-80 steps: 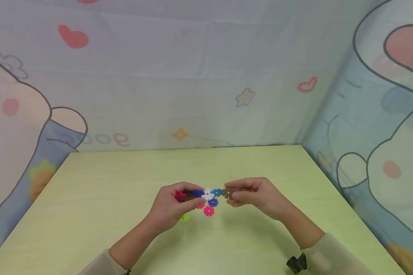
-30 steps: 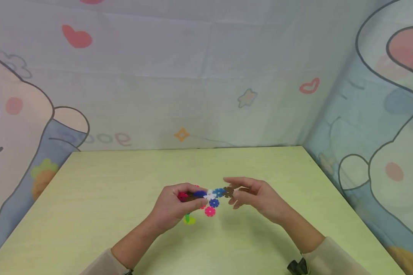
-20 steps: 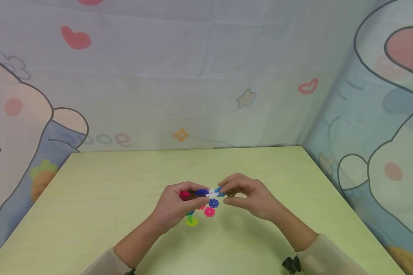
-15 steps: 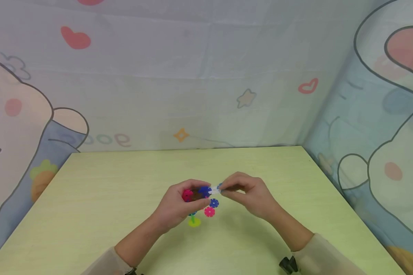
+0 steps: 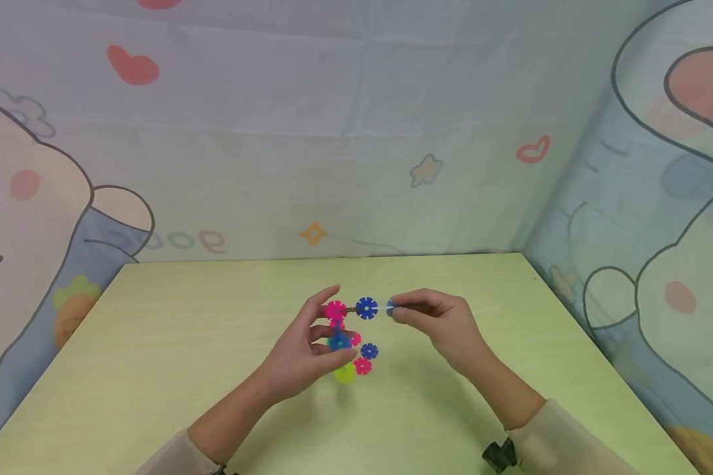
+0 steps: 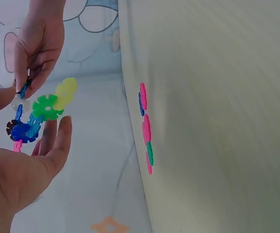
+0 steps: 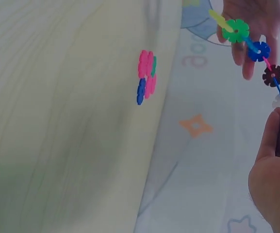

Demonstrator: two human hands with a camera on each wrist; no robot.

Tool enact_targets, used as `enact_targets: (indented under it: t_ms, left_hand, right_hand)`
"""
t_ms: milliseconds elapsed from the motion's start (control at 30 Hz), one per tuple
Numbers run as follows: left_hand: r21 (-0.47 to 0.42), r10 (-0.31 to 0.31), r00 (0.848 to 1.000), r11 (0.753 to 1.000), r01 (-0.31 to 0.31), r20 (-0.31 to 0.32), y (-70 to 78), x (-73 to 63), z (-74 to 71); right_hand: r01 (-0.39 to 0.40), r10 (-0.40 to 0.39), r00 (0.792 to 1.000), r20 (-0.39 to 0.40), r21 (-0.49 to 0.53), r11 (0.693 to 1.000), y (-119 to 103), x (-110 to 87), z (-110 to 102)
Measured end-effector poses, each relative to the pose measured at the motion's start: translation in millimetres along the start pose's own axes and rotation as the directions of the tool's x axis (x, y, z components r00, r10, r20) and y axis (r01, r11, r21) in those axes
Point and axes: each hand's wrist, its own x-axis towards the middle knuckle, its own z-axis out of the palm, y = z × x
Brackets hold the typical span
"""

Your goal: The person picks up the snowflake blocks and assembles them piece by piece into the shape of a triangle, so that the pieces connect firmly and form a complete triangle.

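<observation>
Pale cloth with a cartoon animal (image 5: 30,198) hung at the far left, beside the yellowish tabletop (image 5: 172,343). A beige sleeve (image 5: 175,455) reached in from the near edge, ending at the left hand (image 5: 291,359). Its grip was apart, thumb and fingers spread around the near part of a chain of notched discs, the palm facing the pieces; whether a fingertip touched them, I could not tell. The chain was held up off the tabletop, between the two hands. Its hanging part carried a light blue disc (image 5: 339,341) and, lowest, a yellow disc (image 5: 344,375), with a green disc (image 6: 47,108) between these two. At the bend sat a pink disc (image 5: 335,309), face on; then the chain ran rightward through a brown disc (image 5: 351,309), seen edge on, a dark blue disc (image 5: 366,308) and a white disc (image 5: 342,137). Below that stretch, on the tabletop, lay a small cluster of pink, blue and green pieces (image 5: 362,366); whether they were joined was unclear. The right hand (image 5: 445,326) had its grip clamped, thumb against fingers, on the chain's right end, where a blue end disc (image 5: 390,305) showed at the fingertips. A black strap device (image 5: 500,456) sat by the right cuff (image 5: 555,432).
</observation>
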Motion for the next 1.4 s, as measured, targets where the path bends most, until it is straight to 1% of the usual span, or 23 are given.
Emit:
enact_targets:
  t_ms: [133,233,300,400,467,567,633,700,767,833,867,967,1033,1167,1233,1300,1400]
  left_hand:
    - [0.014,-0.010,1.000,1.000,0.010,-0.014,1.0,-6.2,-2.5]
    - [0.004,-0.001,1.000,1.000,0.001,0.001,0.7,-10.5,-3.0]
    - [0.011,0.019,1.000,1.000,-0.019,0.015,-0.2,-13.1,-2.5]
    - [0.052,0.075,0.997,0.996,-0.076,0.033,-1.7,-15.6,-0.7]
    - [0.089,0.121,0.992,0.988,-0.125,0.047,-2.8,-16.6,0.5]
    - [0.184,0.210,0.976,0.959,-0.216,0.054,-3.3,-17.5,2.4]
    - [0.258,0.272,0.961,0.926,-0.276,0.050,-3.4,-17.4,3.5]
    - [0.317,0.342,0.939,0.888,-0.334,0.033,-2.9,-16.7,4.2]
    - [0.350,0.398,0.917,0.859,-0.374,0.004,-2.8,-15.2,4.4]
    - [0.349,0.441,0.897,0.846,-0.404,-0.030,-2.7,-13.3,4.4]
    - [0.342,0.456,0.889,0.843,-0.416,-0.044,-2.7,-12.4,4.3]
    - [0.323,0.462,0.883,0.850,-0.415,-0.080,-2.3,-10.3,3.9]
    - [0.330,0.454,0.886,0.854,-0.402,-0.096,-1.8,-9.7,3.5]
    - [0.386,0.449,0.884,0.844,-0.374,-0.126,-0.7,-9.7,2.3]
    - [0.396,0.451,0.882,0.841,-0.368,-0.138,-0.8,-9.6,1.5]
    - [0.392,0.456,0.879,0.841,-0.372,-0.143,-1.7,-9.0,0.4]
    - [0.362,0.467,0.874,0.844,-0.395,-0.134,-3.5,-7.8,-1.6]
  right_hand:
    - [-0.011,0.014,0.999,-0.031,0.094,0.996,0,2.5,-3]
    - [-0.019,0.025,0.999,-0.038,0.158,0.987,0,3.6,-4]
    - [-0.034,0.044,0.998,-0.048,0.194,0.980,0,4.1,-3]
    - [-0.062,0.081,0.995,-0.065,0.255,0.965,0,4.4,-2]
    - [-0.084,0.109,0.991,-0.072,0.290,0.953,0,4.5,-1]
    - [-0.111,0.139,0.988,-0.068,0.322,0.940,0,4.9,-1]
    - [-0.127,0.156,0.986,-0.064,0.330,0.936,0,5.4,0]
    - [-0.147,0.174,0.983,-0.059,0.318,0.937,1,6.1,0]
    - [-0.175,0.200,0.978,-0.059,0.292,0.940,2,6.5,0]
    - [-0.212,0.234,0.970,-0.060,0.249,0.945,3,6.4,0]
    - [-0.230,0.249,0.967,-0.058,0.228,0.946,4,6.3,-1]
    - [-0.277,0.289,0.956,-0.048,0.174,0.945,5,6.0,-1]
    - [-0.300,0.307,0.951,-0.032,0.139,0.944,6,6.1,-2]
    - [-0.330,0.329,0.944,0.025,0.075,0.941,8,5.6,-2]
    - [-0.338,0.335,0.941,0.054,0.057,0.939,9,5.4,-3]
    - [-0.345,0.341,0.936,0.083,0.045,0.937,10,5.5,-3]
    - [-0.353,0.349,0.928,0.129,0.006,0.936,13,5.3,-5]
